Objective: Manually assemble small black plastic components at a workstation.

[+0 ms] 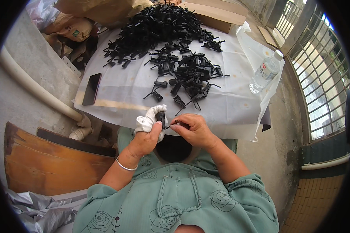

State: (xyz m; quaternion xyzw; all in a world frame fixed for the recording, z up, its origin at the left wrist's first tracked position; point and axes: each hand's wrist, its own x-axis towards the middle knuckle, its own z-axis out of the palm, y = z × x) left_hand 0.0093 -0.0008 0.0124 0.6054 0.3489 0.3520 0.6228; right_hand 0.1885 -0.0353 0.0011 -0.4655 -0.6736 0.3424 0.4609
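My left hand [147,139] is closed on a small black plastic part [161,118], with a white cloth [146,121] wrapped about its fingers. Close beside it, my right hand [193,130] is pinched at the thin stem that sticks out of that part; a small dark tool, whose kind I cannot make out, shows between its thumb and fingers. Both hands are over the table's near edge, above my lap. Just beyond them lies a smaller heap of similar black parts [194,73] with thin stems, and a few lie loose at its near side.
A large pile of black parts [159,29] covers the table's far side. A dark phone [92,89] lies at the left edge of the plastic-covered table [122,87]. A clear bottle [265,73] stands at the right edge, and a cardboard box [214,17] is behind.
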